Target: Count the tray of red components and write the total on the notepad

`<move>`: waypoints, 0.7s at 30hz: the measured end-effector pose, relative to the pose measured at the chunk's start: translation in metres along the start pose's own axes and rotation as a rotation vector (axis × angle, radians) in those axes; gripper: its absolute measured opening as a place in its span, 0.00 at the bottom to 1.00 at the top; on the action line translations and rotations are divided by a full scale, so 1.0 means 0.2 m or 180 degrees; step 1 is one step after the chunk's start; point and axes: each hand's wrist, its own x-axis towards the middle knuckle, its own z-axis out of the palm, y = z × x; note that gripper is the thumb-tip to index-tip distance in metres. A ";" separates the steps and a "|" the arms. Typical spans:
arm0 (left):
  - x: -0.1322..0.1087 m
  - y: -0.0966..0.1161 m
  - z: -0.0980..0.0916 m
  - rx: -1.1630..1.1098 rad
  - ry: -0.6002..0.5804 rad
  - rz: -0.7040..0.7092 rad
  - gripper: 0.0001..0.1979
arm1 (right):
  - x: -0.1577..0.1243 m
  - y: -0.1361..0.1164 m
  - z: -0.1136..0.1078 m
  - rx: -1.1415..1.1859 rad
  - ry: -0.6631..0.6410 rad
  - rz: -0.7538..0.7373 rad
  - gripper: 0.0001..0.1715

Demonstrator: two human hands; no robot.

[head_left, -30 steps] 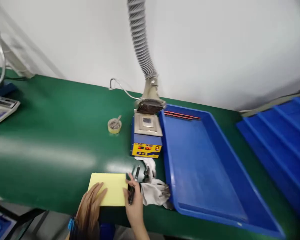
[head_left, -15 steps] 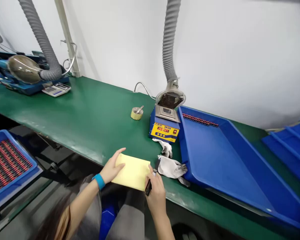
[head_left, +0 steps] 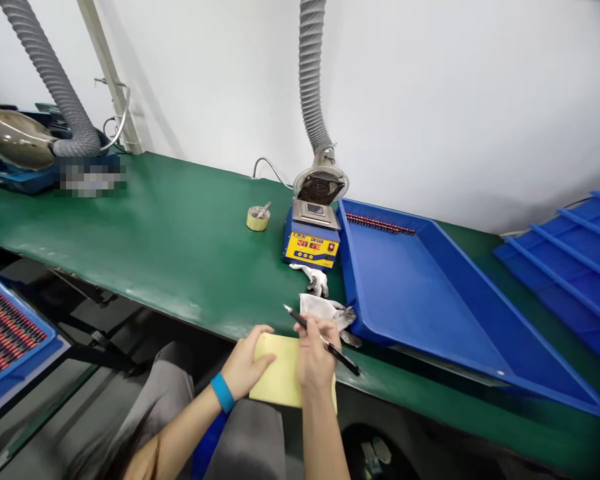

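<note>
Yellow paper (head_left: 279, 379): grasped at near-left end by left hand (head_left: 245, 367), partly hidden behind right hand (head_left: 314, 353)
Black pen (head_left: 349, 362): clasped in right hand, swung crosswise since earlier, pointing past paper's far edge, so not writing

A: State illumination.
B: Bright, diffuse. The wall (head_left: 405, 100) beyond the right hand (head_left: 316, 353) is pale, shading grey toward the far right. Soft glare marks the front edge of the bench (head_left: 190, 227), left of the grip. The floor area below the grip is dim.
A: State sharpness.
B: The gripped pen (head_left: 347, 362) is clear. Wide-angle distortion stretches the tray (head_left: 410, 307) at right. 1 pixelated patch (head_left: 91, 180) lies far left.
</note>
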 end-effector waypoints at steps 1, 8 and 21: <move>0.00 0.00 0.01 -0.0039 0.0001 -0.0039 0.18 | 0.02 0.04 -0.01 0.0143 -0.0047 0.0201 0.15; 0.01 -0.02 0.04 -0.0986 -0.0008 -0.0468 0.23 | 0.04 0.07 -0.08 0.0207 -0.0519 0.0770 0.12; 0.03 -0.01 0.02 -0.1404 0.0172 -0.0732 0.15 | 0.02 0.07 -0.05 -0.1327 -0.1484 0.0666 0.21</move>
